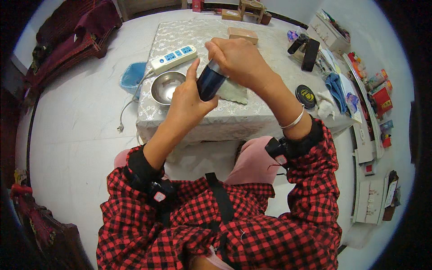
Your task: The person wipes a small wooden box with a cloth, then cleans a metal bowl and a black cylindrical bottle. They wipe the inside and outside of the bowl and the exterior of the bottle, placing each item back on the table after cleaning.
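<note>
A dark blue cylindrical flask (211, 82) with a silver-coloured upper part is tilted over the table, its top leaning up to the right. My left hand (189, 98) wraps around the lower body, thumb and fingers on opposite sides. Over the silver top, my right hand (241, 60) is closed and covers most of it, so a lid cannot be made out. Just left of my left hand stands a stainless steel bowl (161, 89). A pale green cloth (234, 93) lies on the table beyond the flask, partly hidden by it and my right hand.
A patterned cloth covers the table (216, 118). On it are a white power strip (175, 57), a wooden box (243, 35), a black round tin (305, 96), a smartphone (310, 55) and a blue cloth (333, 91). A lined bin (131, 77) stands left; a cable hangs beside it.
</note>
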Demonstrator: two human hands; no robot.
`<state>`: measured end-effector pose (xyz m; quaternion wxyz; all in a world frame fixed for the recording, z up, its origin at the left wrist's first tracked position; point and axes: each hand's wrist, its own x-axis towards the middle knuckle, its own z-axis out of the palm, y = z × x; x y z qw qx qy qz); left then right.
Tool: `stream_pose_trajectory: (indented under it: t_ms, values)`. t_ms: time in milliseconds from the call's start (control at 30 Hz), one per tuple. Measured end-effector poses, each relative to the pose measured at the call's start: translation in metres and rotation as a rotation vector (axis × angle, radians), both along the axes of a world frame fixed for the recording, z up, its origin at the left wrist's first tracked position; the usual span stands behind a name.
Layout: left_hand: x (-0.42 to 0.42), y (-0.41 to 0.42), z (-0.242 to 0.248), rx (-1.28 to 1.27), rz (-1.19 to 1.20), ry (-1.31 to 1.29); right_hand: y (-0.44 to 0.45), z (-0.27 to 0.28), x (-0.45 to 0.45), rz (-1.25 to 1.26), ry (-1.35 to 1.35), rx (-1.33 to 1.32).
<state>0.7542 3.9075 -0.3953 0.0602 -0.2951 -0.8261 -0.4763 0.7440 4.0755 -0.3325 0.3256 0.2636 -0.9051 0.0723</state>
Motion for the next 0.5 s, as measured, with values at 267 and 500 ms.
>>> stream_pose_trajectory:
  t_ms: [267,500]
  values:
    - [-0.018,-0.02,-0.006,0.24,0.009,-0.325,0.068,-0.085,-0.028,-0.144,-0.234,-0.223]
    - [-0.012,-0.013,-0.019,0.368,-0.081,-0.566,0.076,-0.15,-0.039,-0.439,-0.462,-0.775]
